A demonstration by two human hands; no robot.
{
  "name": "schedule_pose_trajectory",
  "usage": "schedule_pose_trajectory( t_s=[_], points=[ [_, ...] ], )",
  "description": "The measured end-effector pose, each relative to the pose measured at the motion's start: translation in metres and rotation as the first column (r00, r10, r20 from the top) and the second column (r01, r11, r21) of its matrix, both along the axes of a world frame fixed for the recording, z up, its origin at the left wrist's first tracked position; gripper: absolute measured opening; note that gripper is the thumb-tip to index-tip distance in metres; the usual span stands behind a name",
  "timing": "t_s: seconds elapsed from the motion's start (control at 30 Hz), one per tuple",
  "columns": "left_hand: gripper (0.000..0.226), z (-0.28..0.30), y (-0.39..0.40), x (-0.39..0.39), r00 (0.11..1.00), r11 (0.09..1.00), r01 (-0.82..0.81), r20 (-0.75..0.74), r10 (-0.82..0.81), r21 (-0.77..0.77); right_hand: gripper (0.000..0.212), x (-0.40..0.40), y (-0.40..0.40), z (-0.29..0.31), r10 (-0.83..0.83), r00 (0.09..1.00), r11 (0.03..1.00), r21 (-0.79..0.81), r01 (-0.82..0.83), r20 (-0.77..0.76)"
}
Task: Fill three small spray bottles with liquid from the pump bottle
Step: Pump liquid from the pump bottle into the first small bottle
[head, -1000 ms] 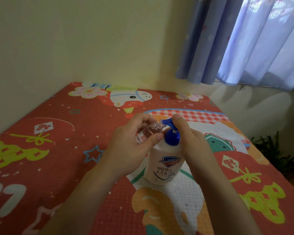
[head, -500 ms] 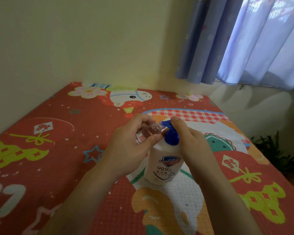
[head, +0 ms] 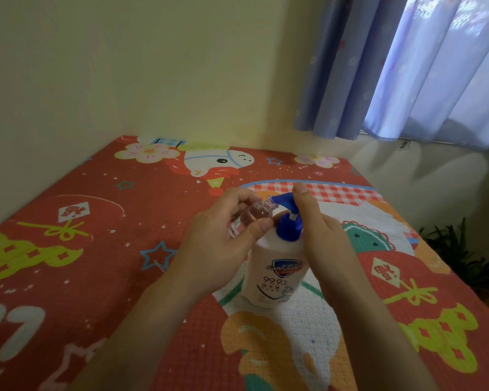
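1. Reaching in from the near edge, two bare forearms stretch over a red play mat (head: 68,249) printed with cartoon shapes.
2. Standing upright on the mat between the hands is a white pump bottle (head: 274,275) with a blue pump head (head: 287,200).
3. The left hand (head: 218,246) has its fingers and thumb curled round a small clear spray bottle (head: 251,218), held tilted with its open neck right at the pump spout; whether they touch cannot be told.
4. The right hand (head: 325,238) lies along the pump bottle's right side, with one straight finger (head: 302,197) resting on top of the pump head; the other fingers are out of sight.
5. Beyond the mat rises a pale yellow wall (head: 153,66).
6. At far right hangs a blue curtain (head: 407,66), with a green plant (head: 458,255) low beside the mat.
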State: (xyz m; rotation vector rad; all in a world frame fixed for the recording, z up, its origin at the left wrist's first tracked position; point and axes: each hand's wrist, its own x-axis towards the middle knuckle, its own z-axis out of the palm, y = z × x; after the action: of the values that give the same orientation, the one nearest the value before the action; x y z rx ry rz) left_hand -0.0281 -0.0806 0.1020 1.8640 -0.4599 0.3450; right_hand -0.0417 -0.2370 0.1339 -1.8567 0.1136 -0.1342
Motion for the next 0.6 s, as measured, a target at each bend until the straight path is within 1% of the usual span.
schedule_pose_trajectory(
  t_s=[0.17,0.27,0.3,0.37,0.47,0.53,0.6],
  points=[
    [0.021,-0.002,0.000,0.001,1.000,1.000,0.012,0.002,-0.012,-0.027,0.057,0.001,-0.002,-0.001,0.052,0.998,0.999,-0.011,-0.052,0.024],
    [0.019,-0.002,0.000,0.001,1.000,0.998,0.026,-0.005,-0.026,-0.055,0.064,0.002,-0.007,-0.003,0.119,0.992,0.993,-0.033,-0.118,0.036],
    [0.018,-0.002,0.000,0.000,0.999,0.997,0.033,-0.011,-0.033,-0.065,0.061,0.002,-0.009,-0.004,0.150,0.987,0.988,-0.050,-0.148,0.050],
    [0.017,-0.002,0.000,0.000,0.999,0.997,0.040,-0.013,-0.041,-0.069,0.045,0.001,-0.014,-0.005,0.229,0.971,0.969,-0.113,-0.219,0.076],
    [0.019,-0.005,0.002,0.001,0.999,0.997,0.042,-0.016,-0.043,-0.061,0.027,0.003,-0.022,-0.008,0.303,0.951,0.934,-0.220,-0.282,0.067],
    [0.020,-0.006,0.002,0.003,0.998,0.996,0.046,-0.026,-0.048,-0.070,0.018,0.004,-0.025,-0.009,0.309,0.947,0.933,-0.222,-0.284,0.087],
    [0.020,-0.007,0.002,0.004,0.998,0.996,0.049,-0.032,-0.052,-0.080,0.016,0.005,-0.026,-0.010,0.308,0.946,0.938,-0.200,-0.284,0.104]
  ],
)
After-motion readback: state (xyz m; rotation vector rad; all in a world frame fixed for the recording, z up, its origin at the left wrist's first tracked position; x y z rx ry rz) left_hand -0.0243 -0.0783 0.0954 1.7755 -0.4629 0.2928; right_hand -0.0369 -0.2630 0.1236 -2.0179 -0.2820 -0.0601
